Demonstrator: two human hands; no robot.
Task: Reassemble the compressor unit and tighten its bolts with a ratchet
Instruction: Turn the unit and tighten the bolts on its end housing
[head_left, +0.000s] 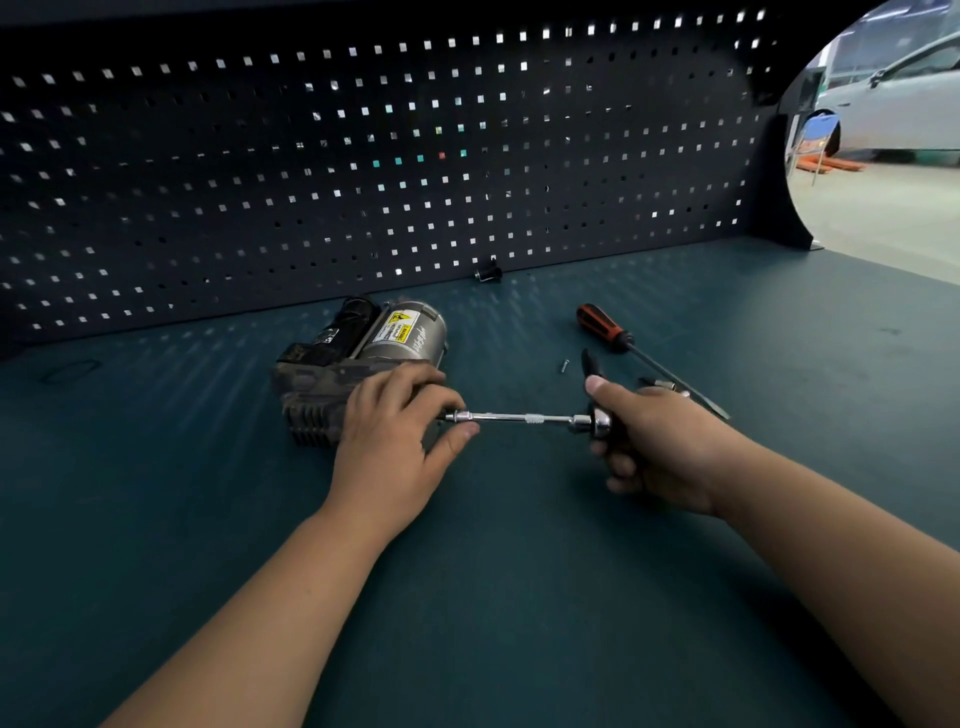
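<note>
The compressor unit (358, 358), a dirty black finned body with a silver cylinder bearing a yellow warning label, lies on the green bench mat. My left hand (395, 431) rests against its right end and pinches the socket end of the ratchet's chrome extension bar (519, 417) between thumb and fingers. My right hand (654, 447) grips the ratchet (592, 415) at its head, thumb up along the black handle. The bar runs level from the ratchet head to the compressor's side.
A loose screw (564, 366) lies on the mat behind the bar. An orange-and-black screwdriver (628, 348) lies to the right, with a small metal part (662, 384) beside it. A small black fitting (488, 273) sits against the pegboard wall (363, 171).
</note>
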